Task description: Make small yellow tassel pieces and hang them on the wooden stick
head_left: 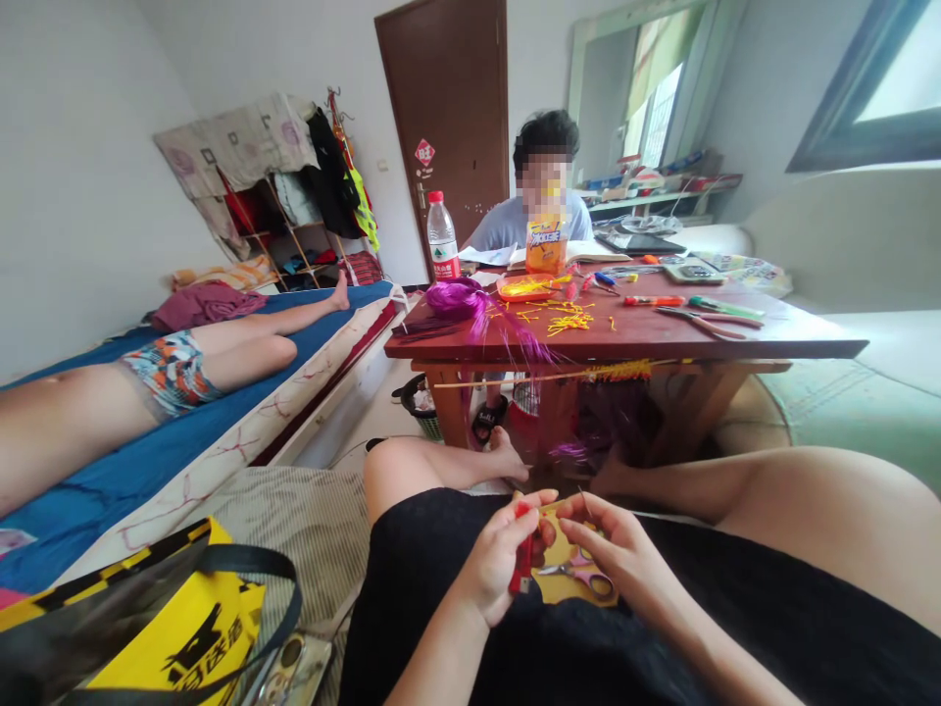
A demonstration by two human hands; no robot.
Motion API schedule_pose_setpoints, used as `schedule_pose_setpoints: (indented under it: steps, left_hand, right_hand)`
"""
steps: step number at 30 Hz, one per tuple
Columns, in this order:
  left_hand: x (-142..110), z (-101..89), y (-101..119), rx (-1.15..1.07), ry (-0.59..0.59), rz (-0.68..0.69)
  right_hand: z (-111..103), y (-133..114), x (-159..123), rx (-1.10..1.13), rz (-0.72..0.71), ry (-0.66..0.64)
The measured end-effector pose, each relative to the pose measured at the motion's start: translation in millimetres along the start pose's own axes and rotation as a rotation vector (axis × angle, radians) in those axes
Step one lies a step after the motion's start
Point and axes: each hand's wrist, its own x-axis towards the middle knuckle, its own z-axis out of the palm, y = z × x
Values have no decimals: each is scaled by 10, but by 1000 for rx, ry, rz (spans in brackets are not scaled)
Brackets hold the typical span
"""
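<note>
Both of my hands are close together above my lap. My left hand is closed round a narrow red plastic piece with a metal end. My right hand pinches a thin dark strand at its fingertips; its far end is too fine to follow. Between the hands runs something thin and yellowish, partly hidden by fingers. Just below them, small scissors with pinkish handles lie on a yellow sheet on my black clothing.
Ahead, a reddish table bears purple strands, yellow pieces, pliers, a water bottle and an orange drink bottle. Someone sits behind it. Another person lies on the bed; a yellow bag stands at left.
</note>
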Motion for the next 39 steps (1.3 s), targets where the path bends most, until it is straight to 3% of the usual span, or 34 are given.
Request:
schedule_pose_setpoints:
  steps: [6, 10, 13, 17, 21, 26, 31, 35, 39]
  left_hand:
    - [20, 70, -132, 109, 125, 148]
    - [40, 109, -165, 192, 139, 193]
    - [60, 115, -187, 156, 145, 195]
    - [107, 32, -191, -5, 181, 180]
    - [111, -64, -136, -26, 157, 121]
    - [45, -55, -100, 76, 50, 9]
    - [17, -29, -119, 222, -35, -65]
    - [-18, 39, -106, 283, -66, -87]
    - [-76, 74, -97, 347, -75, -83]
  right_hand:
    - [181, 131, -20, -46, -48, 69]
    - [284, 233, -2, -105, -48, 129]
    - [299, 230, 9, -134, -49, 102]
    - [96, 227, 52, -226, -8, 66]
    - [-185, 431, 139, -455, 113, 108]
    - [-219, 685, 220, -598, 199, 164]
    - [-231, 390, 152, -434, 101, 192]
    - [-141, 84, 24, -159, 1, -50]
    - [34, 72, -28, 58, 17, -175]
